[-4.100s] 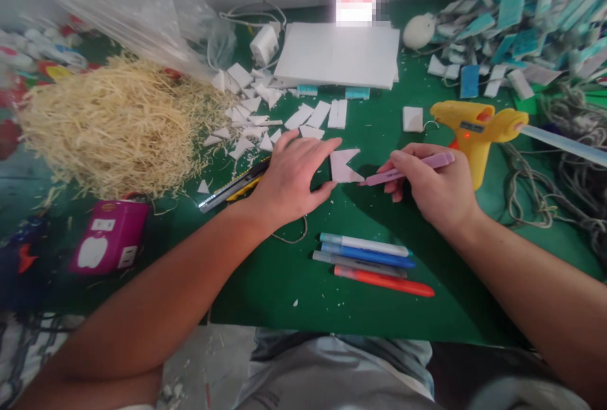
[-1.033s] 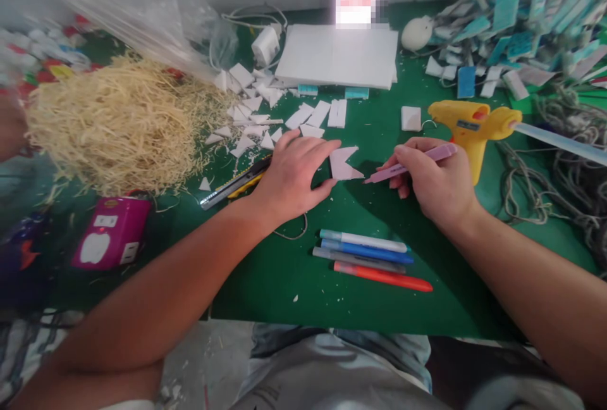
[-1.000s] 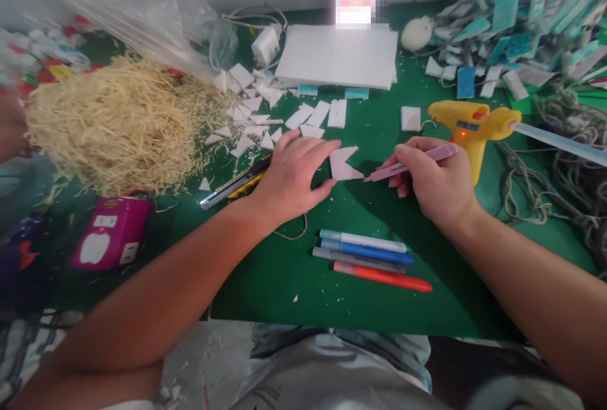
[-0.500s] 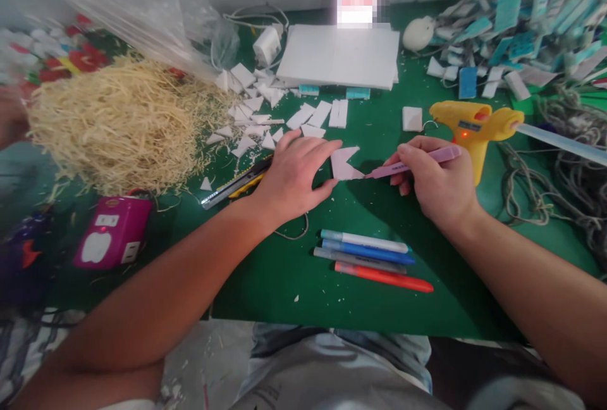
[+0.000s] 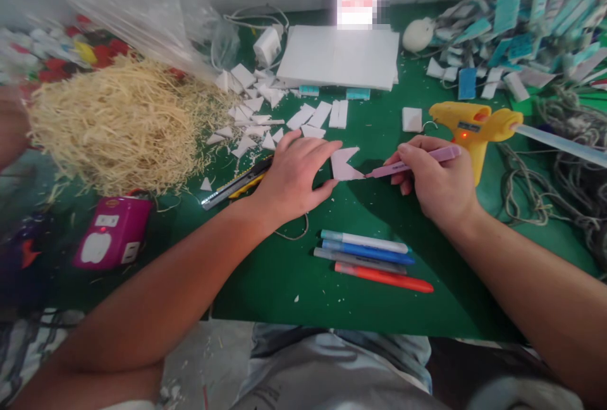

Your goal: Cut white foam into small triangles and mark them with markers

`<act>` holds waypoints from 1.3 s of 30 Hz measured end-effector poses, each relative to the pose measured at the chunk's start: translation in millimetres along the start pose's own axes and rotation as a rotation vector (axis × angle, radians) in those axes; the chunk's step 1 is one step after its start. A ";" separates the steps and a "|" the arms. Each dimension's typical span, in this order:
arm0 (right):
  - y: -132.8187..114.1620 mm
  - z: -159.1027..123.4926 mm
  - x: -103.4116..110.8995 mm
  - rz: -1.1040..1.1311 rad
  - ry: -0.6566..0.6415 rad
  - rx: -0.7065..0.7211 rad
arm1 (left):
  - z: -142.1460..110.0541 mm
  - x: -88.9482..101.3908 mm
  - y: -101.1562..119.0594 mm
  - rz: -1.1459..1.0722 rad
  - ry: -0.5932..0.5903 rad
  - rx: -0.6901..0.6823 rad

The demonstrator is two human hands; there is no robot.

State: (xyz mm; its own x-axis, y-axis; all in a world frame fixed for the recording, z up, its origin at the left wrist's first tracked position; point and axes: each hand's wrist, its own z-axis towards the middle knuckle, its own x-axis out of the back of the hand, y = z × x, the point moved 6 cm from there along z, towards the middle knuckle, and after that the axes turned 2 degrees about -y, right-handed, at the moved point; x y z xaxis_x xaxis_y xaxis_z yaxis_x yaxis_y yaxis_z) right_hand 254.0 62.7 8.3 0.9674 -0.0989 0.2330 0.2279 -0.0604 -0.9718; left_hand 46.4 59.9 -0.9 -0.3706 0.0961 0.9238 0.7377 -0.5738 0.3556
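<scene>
A notched piece of white foam board (image 5: 345,166) lies on the green table, its left edge between the thumb and index finger of my left hand (image 5: 298,173). My right hand (image 5: 434,176) is closed around a pink marker pen (image 5: 403,166), whose tip touches the foam piece's lower right corner. Beside my left wrist lies a utility knife (image 5: 237,183), partly covered by the hand. Several marker pens (image 5: 365,258) in white, blue, grey and red are laid side by side nearer to me. A yellow glue gun (image 5: 474,120) with its light on sits just behind my right hand.
Foam offcuts (image 5: 256,106) are scattered beside a heap of straw-like shreds (image 5: 118,125). White sheets (image 5: 339,55) are stacked at the back. A magenta power box (image 5: 114,233) stands at left; blue-white foam scraps (image 5: 526,24) and grey cord (image 5: 564,182) are at right. Another person's arm (image 5: 12,125) shows at left.
My hands, the marker pen and the foam piece look the same. At the left edge the other person's arm and the red and yellow items by it have shifted slightly.
</scene>
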 end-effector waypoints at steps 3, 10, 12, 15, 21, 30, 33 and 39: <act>1.5 0.1 0.5 -0.007 -0.010 0.011 | 0.2 0.6 -0.1 0.000 0.003 -0.003; 6.2 1.0 1.7 0.010 -0.020 0.024 | -0.3 -0.3 0.6 -0.021 -0.007 -0.011; 5.5 1.0 1.5 0.018 -0.019 0.037 | -0.8 -0.9 3.5 -0.033 -0.017 -0.028; 3.7 0.9 1.2 0.011 -0.019 0.054 | -1.3 1.2 8.0 -0.023 0.013 -0.056; 1.9 -0.4 -0.1 0.022 -0.007 0.065 | -1.0 0.6 9.4 0.045 0.061 -0.022; 4.0 -0.4 0.8 -0.010 -0.005 0.072 | 6.9 -7.6 14.6 0.113 0.082 0.037; 3.5 0.2 1.3 0.000 0.000 0.076 | 6.7 -7.3 15.4 0.097 0.069 0.011; 0.1 -0.6 0.6 0.038 0.029 0.050 | 0.7 -2.3 16.2 0.060 0.067 -0.035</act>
State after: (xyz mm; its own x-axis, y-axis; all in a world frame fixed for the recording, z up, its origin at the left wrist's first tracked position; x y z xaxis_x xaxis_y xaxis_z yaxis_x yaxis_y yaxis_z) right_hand 254.5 61.9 8.4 0.9721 -0.1294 0.1957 0.1966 -0.0060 -0.9805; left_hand 59.6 50.9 2.9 -0.3643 0.0068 0.9313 0.7401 -0.6049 0.2939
